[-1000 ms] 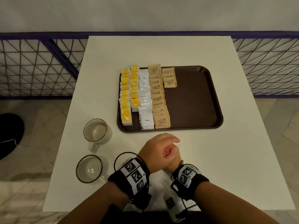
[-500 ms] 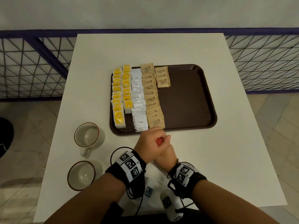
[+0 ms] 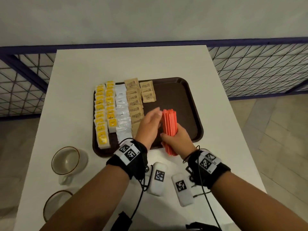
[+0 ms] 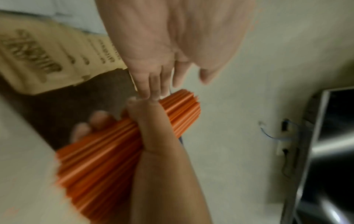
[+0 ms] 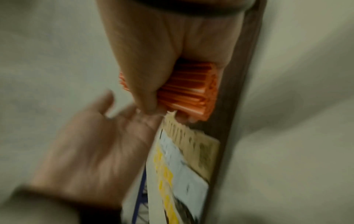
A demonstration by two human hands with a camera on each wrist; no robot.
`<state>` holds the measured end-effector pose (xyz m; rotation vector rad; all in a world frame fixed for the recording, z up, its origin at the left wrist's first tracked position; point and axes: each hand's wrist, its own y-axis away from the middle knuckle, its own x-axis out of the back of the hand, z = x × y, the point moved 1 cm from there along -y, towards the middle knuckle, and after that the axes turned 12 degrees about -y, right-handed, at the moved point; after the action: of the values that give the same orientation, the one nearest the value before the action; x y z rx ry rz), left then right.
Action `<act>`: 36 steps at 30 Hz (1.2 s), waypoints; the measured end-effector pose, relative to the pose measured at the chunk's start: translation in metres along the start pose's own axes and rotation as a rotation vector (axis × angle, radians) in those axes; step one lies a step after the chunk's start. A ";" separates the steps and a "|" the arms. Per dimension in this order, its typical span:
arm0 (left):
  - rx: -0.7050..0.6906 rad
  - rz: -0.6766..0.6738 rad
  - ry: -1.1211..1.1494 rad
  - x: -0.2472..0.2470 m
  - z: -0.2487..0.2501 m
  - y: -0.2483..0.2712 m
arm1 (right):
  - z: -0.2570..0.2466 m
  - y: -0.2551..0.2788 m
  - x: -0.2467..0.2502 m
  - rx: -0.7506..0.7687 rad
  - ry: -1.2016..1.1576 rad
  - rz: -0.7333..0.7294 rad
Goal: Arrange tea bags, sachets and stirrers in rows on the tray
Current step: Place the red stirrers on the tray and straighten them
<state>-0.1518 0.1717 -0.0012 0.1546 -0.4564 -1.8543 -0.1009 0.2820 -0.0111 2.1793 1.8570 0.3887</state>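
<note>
A brown tray (image 3: 191, 104) lies on the white table (image 3: 130, 64). Along its left side run rows of yellow tea bags (image 3: 102, 112), white sachets (image 3: 122, 112) and tan sachets (image 3: 135, 105), with a short tan row (image 3: 148, 94) beside them. My right hand (image 3: 177, 139) grips a thick bundle of orange stirrers (image 3: 169, 120) above the tray's near middle; the same stirrers (image 4: 118, 148) (image 5: 191, 91) fill both wrist views. My left hand (image 3: 150, 122) has straight fingers (image 4: 151, 84) touching the bundle's left side near its far end.
Two cups stand left of the tray, one cup (image 3: 66, 161) nearer it and a second cup (image 3: 55, 204) at the table's front edge. A purple wire fence (image 3: 260, 69) runs behind the table. The tray's right half (image 3: 176, 97) is bare.
Both hands moved forward from the table's near edge to over the tray. The stirrer bundle, before hidden in clasped hands, now stands out of the right fist, and the left hand has opened.
</note>
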 end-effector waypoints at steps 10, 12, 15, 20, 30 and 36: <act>0.273 -0.097 -0.005 -0.043 -0.024 -0.036 | 0.009 -0.076 0.044 -0.106 0.305 0.142; 0.217 -0.100 -0.112 -0.045 -0.026 -0.045 | 0.011 -0.084 0.046 -0.121 0.314 0.184; 0.068 -0.066 -0.322 -0.051 -0.027 -0.055 | 0.014 -0.092 0.048 -0.146 0.312 0.208; -0.023 0.003 -0.567 -0.059 -0.037 -0.068 | 0.021 -0.100 0.049 -0.159 0.370 0.224; -0.064 0.071 -0.676 -0.059 -0.040 -0.072 | 0.018 -0.088 0.080 -0.125 0.616 0.134; -0.078 0.129 -0.726 -0.056 -0.041 -0.075 | 0.006 -0.079 0.087 0.002 0.716 0.040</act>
<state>-0.1865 0.2339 -0.0744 -0.6082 -0.8623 -1.7570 -0.1581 0.3804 -0.0415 2.2526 2.1184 1.3145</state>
